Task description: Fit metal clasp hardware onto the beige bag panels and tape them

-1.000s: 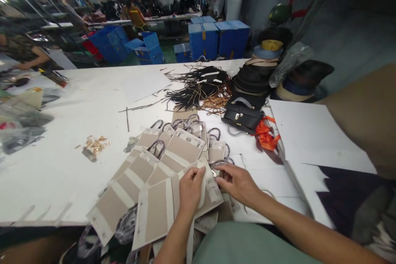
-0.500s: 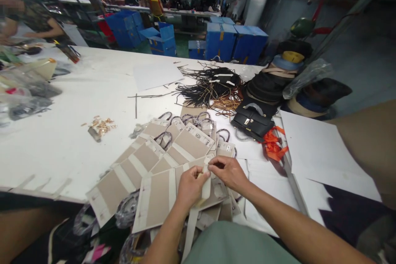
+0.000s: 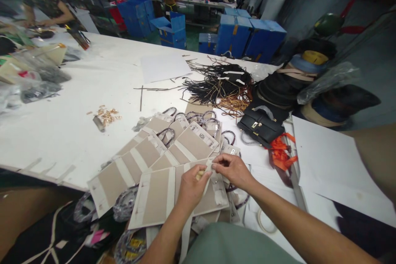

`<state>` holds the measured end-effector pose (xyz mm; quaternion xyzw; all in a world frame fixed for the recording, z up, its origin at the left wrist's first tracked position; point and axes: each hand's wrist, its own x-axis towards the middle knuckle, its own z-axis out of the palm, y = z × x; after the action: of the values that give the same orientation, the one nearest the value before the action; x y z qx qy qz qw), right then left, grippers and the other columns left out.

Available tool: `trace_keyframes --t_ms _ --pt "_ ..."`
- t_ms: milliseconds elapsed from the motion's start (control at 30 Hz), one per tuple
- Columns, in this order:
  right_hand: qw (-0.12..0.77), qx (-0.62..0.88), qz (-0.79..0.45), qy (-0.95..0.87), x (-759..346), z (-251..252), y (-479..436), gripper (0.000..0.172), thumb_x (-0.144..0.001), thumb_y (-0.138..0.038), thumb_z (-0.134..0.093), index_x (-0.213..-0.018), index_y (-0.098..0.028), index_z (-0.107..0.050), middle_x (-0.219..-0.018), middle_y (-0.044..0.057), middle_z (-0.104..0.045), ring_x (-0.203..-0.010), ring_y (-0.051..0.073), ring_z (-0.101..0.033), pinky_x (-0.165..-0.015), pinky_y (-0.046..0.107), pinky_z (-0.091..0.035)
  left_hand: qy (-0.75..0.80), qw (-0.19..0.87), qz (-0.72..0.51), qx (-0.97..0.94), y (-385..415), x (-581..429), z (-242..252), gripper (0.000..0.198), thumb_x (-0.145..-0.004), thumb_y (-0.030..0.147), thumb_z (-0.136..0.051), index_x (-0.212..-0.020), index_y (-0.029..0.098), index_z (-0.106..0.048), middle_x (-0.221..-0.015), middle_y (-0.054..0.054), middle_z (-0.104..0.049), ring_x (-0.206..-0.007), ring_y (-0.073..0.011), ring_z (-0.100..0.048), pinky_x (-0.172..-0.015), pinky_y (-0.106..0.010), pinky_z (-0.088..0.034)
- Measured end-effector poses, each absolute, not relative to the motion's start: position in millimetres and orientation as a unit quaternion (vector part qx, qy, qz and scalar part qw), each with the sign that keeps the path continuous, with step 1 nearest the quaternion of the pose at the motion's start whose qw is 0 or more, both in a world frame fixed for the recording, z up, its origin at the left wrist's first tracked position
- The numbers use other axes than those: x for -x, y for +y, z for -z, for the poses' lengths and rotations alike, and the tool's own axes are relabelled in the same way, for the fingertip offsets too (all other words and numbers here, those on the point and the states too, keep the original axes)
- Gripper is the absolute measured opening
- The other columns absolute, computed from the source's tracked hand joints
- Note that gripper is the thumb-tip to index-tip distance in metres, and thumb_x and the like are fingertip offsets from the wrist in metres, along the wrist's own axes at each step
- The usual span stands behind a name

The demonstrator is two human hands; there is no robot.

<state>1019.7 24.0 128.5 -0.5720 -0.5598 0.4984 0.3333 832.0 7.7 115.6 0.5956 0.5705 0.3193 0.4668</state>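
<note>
My left hand [image 3: 191, 185] is closed, with a small pale strip [image 3: 209, 166] pinched between thumb and forefinger. A cream-coloured bit [image 3: 200, 173] also shows inside its fingers. My right hand [image 3: 232, 169] meets it from the right, its thumb and fingertips pinched on the strip's other end. Both hands are over a beige bag panel [image 3: 157, 198] with pale bands across it. More beige panels [image 3: 193, 142] overlap behind it, several with plastic-wrapped handles [image 3: 167, 136]. Whether the strip touches the panel I cannot tell.
To the right lie a black handbag [image 3: 261, 126], orange ribbon [image 3: 281, 152] and white sheets [image 3: 334, 161]. Black cords [image 3: 216, 84] are heaped behind. Small gold-coloured metal pieces [image 3: 108, 116] lie left on the white table [image 3: 55, 132]. A pale ring-shaped roll [image 3: 259, 219] sits near my right forearm.
The long pale piece that hung below my left hand no longer shows there; a short strip is between my fingertips. My view has shifted left, and a ring-shaped roll now shows by my right forearm.
</note>
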Motion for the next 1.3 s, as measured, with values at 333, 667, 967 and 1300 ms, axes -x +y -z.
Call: trace_keyframes --t_ms 333,667,967,1300 --pt "0.161 0.419 -0.167 -0.878 -1030 -151 45 0.012 -0.095 -0.026 -0.062 -0.097 -0.024 -0.074 -0.093 0.006 -0.071 -0.090 0.022 -0.063 -0.080 0.034 -0.043 0.551 0.328 -0.248 -0.727 16 -836 -105 0.014 -0.096 0.025 -0.056 -0.099 0.024 -0.069 -0.096 -0.002 -0.075 -0.091 -0.0202 -0.070 -0.080 -0.029 -0.047" --pt "0.315 0.610 -0.444 -0.575 -1030 -91 91 0.017 -0.080 -0.030 -0.064 -0.078 -0.019 -0.076 -0.081 0.003 -0.075 -0.076 0.020 -0.065 -0.071 0.029 -0.047 0.570 0.271 -0.220 -0.744 19 -836 -87 0.023 -0.102 0.030 -0.046 -0.092 0.023 -0.066 -0.090 -0.004 -0.071 -0.084 -0.0208 -0.068 -0.074 -0.030 -0.044" --pt "0.356 0.711 -0.338 -0.504 -1018 -22 111 0.025 -0.080 -0.039 -0.065 -0.090 -0.023 -0.080 -0.092 0.004 -0.077 -0.084 0.023 -0.067 -0.080 0.034 -0.048 0.616 0.449 -0.283 -0.582 18 -827 -36 0.017 -0.093 0.031 -0.054 -0.102 0.024 -0.067 -0.095 -0.001 -0.072 -0.088 -0.0210 -0.067 -0.083 -0.033 -0.048" --pt "0.322 0.750 -0.280 -0.506 -1025 -19 118 0.028 -0.082 -0.042 -0.065 -0.102 -0.023 -0.070 -0.075 -0.001 -0.067 -0.070 0.020 -0.060 -0.065 0.029 -0.040 0.631 0.482 -0.295 -0.531 12 -826 -43 0.045 -0.087 0.033 -0.062 -0.130 0.021 -0.063 -0.106 -0.005 -0.075 -0.098 -0.0241 -0.069 -0.097 -0.041 -0.050"
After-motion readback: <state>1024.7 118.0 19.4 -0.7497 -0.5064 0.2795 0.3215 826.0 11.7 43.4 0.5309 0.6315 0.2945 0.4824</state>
